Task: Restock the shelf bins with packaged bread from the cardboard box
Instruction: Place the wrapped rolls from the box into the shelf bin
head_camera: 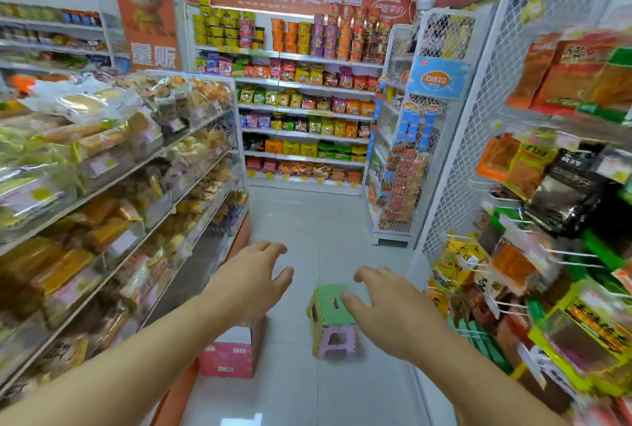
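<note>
Now both hands are held out empty over the aisle floor.
Each grip is spread: the left hand [253, 275] and right hand [393, 309] hold nothing. A pink cardboard box [228, 354] is set on the floor below the left hand, beside the bread-filled shelf bins [102, 166]; a green-topped stool [333, 319] stands near it.

Both bare forearms reach forward and down from the bottom corners of the view, converging toward the middle. The bare left hand [251, 277] is held palm down with its fingers spread and loosely bent, gripping nothing. The bare right hand [393, 311] mirrors it just beside, palm down, fingers relaxed and slightly curved, thumb pointing inward toward the left hand, likewise empty.
</note>
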The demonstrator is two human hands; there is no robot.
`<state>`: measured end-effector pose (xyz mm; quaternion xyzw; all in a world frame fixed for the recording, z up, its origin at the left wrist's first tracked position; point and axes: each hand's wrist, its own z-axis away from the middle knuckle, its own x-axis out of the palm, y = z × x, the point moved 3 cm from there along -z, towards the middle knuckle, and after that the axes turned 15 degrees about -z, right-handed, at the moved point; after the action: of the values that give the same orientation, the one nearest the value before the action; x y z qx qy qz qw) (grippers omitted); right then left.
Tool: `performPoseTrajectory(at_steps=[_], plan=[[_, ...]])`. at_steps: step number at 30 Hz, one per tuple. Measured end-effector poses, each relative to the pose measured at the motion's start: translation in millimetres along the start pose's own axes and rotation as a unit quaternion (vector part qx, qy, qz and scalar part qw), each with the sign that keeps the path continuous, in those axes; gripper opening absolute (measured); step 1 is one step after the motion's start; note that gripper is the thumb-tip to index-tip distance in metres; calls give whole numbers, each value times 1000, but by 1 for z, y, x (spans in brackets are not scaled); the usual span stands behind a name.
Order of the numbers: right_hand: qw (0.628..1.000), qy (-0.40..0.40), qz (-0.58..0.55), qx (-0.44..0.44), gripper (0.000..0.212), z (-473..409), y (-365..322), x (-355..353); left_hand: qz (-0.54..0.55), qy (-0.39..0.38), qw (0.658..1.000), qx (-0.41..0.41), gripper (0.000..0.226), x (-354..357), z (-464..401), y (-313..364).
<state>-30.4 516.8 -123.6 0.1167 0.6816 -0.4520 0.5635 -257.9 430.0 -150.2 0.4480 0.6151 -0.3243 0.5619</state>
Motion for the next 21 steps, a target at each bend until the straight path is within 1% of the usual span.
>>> performPoseTrajectory(at_steps=[6,10,14,17,21], plan=[[1000,-20,4,0,51,-103,27,2,13,-25,1000,-10,53,36,-94,-12],[999,-38,9,-16,52,-184,53,5,6,-32,999,-41,53,65,-156,-19],[996,-74,14,-39,53,-255,68,12,-1,-42,997,-68,53,81,-205,-30],[993,-95,29,-57,55,-306,67,17,7,-53,994,-96,52,92,-232,-51],[989,-122,33,-82,57,-375,52,37,2,-64,990,-123,53,110,-267,-97]])
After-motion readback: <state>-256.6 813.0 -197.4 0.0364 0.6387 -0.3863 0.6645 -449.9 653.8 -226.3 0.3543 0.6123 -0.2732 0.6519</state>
